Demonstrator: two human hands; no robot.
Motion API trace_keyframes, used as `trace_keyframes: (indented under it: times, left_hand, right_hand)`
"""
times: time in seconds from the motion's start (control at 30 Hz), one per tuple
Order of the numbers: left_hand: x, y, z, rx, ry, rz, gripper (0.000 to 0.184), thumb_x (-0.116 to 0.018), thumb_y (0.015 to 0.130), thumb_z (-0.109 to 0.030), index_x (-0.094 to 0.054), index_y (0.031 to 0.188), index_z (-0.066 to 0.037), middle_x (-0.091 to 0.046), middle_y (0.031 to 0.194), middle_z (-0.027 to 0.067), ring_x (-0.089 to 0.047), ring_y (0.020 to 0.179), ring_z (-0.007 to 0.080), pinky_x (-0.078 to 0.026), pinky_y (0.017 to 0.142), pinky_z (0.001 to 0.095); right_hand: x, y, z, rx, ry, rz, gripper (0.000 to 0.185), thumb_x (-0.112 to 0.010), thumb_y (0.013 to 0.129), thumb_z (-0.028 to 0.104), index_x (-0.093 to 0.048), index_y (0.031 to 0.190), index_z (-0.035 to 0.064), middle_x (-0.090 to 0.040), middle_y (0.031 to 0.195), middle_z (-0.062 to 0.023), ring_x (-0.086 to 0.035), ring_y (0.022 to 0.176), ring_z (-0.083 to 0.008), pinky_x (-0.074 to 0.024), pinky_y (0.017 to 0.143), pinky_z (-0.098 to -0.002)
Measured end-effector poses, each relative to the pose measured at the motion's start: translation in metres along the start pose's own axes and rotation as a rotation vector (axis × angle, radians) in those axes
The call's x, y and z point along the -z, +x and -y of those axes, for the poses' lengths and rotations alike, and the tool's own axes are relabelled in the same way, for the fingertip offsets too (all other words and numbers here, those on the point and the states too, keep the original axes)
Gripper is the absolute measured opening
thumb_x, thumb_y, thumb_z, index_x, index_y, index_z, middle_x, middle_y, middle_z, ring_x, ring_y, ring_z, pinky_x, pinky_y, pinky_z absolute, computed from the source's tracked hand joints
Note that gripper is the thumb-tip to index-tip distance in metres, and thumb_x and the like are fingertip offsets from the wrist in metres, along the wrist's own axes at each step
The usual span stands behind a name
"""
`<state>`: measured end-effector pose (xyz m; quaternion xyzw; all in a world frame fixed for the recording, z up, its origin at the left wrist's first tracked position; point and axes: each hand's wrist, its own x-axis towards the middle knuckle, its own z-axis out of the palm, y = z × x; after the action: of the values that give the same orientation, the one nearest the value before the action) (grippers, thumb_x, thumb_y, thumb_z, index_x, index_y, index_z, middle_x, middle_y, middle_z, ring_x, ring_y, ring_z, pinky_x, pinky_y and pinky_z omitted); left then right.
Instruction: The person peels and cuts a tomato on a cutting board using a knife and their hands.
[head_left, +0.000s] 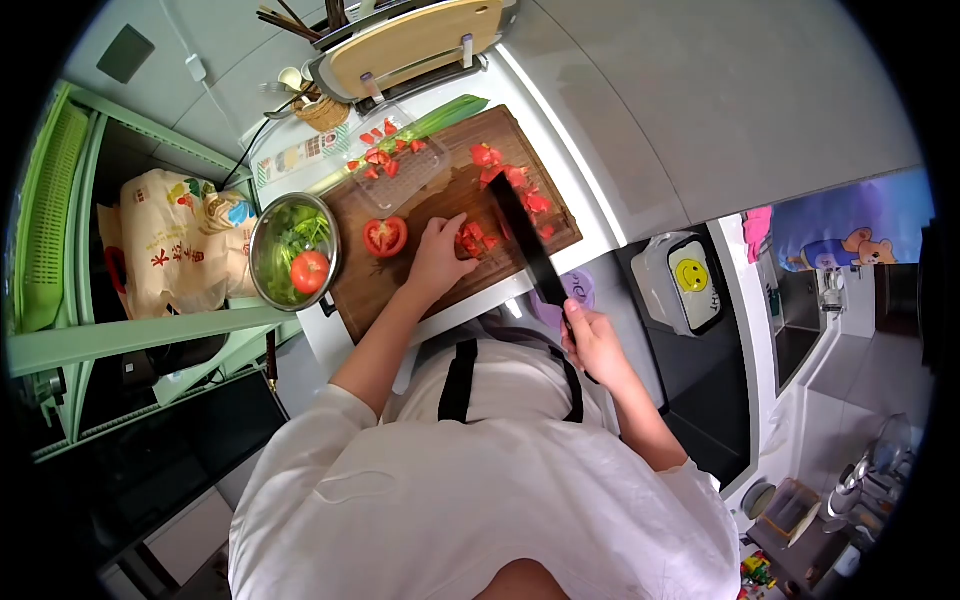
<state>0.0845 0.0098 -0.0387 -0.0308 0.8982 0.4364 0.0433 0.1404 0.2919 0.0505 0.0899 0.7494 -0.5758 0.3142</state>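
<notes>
My right hand [592, 342] is closed round the handle of a kitchen knife with a dark blade [530, 238], which reaches over the right part of the wooden cutting board [370, 288]. On the board, the thumb and fingers of my left hand [438, 256] curve around cut tomato pieces [474, 240], just left of the blade. More chopped tomato [537, 203] lies beyond and to the right of the knife. A tomato half [385, 237], cut face up, rests left of my left hand. Tomato chunks [378, 160] sit in a clear plastic tray [425, 180] on the board's far side.
A metal bowl [262, 262] with leafy greens and a whole tomato [309, 271] stands at the board's left. Behind lie a green onion [450, 115], a wicker basket [322, 113] and a rack with a light board [425, 45]. A green shelf [190, 325] holds plastic bags [175, 240].
</notes>
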Motion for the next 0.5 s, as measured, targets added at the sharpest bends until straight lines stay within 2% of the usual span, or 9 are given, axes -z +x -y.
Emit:
trace_keyframes:
  times: [0.07,0.27,0.37,0.47,0.5]
  left_hand:
    - [0.000,0.007,0.008,-0.062,0.093,0.019,0.075,-0.081,0.065,-0.009,-0.053,0.135,-0.007,-0.048,0.114,0.0159,-0.055,0.101,0.0313,-0.050,0.089,0.0368]
    - [0.007,0.023,0.008,-0.084,0.175,0.146,0.073,-0.082,0.063,-0.007,-0.056,0.132,-0.007,-0.048,0.109,0.0151,-0.054,0.100,0.0313,-0.048,0.090,0.0363]
    - [0.005,0.025,0.004,-0.075,0.178,0.159,0.068,-0.082,0.063,-0.007,-0.059,0.127,-0.006,-0.048,0.109,0.0151,-0.055,0.100,0.0313,-0.049,0.089,0.0365]
    - [0.000,0.025,0.000,-0.051,0.163,0.141,0.064,-0.081,0.061,-0.007,-0.061,0.122,-0.006,-0.049,0.111,0.0168,-0.057,0.100,0.0349,-0.050,0.089,0.0398]
    - [-0.002,0.025,-0.001,-0.043,0.154,0.133,0.062,-0.081,0.061,-0.007,-0.061,0.120,-0.006,-0.049,0.112,0.0177,-0.058,0.100,0.0366,-0.051,0.089,0.0414]
  right_hand:
    - [-0.007,0.002,-0.016,0.140,-0.207,-0.068,0.056,-0.044,0.103,0.048,-0.055,0.072,0.0028,-0.049,0.057,-0.0020,-0.046,0.046,-0.0115,-0.0360,0.045,-0.0281]
    - [-0.013,-0.005,-0.008,0.117,-0.443,-0.135,0.059,-0.048,0.101,0.045,-0.060,0.072,-0.0049,-0.057,0.059,-0.0161,-0.058,0.057,-0.0289,-0.0459,0.060,-0.0406]
    - [-0.017,0.000,-0.012,0.079,-0.446,-0.154,0.060,-0.049,0.101,0.046,-0.061,0.075,-0.0062,-0.059,0.061,-0.0194,-0.059,0.060,-0.0331,-0.0469,0.062,-0.0427]
    - [-0.023,0.002,-0.008,0.081,-0.438,-0.170,0.061,-0.048,0.100,0.046,-0.063,0.078,-0.0088,-0.060,0.072,-0.0332,-0.060,0.077,-0.0527,-0.0468,0.070,-0.0530]
    - [-0.023,0.003,-0.009,0.078,-0.447,-0.171,0.061,-0.048,0.100,0.046,-0.063,0.077,-0.0087,-0.061,0.071,-0.0320,-0.061,0.076,-0.0506,-0.0474,0.070,-0.0517]
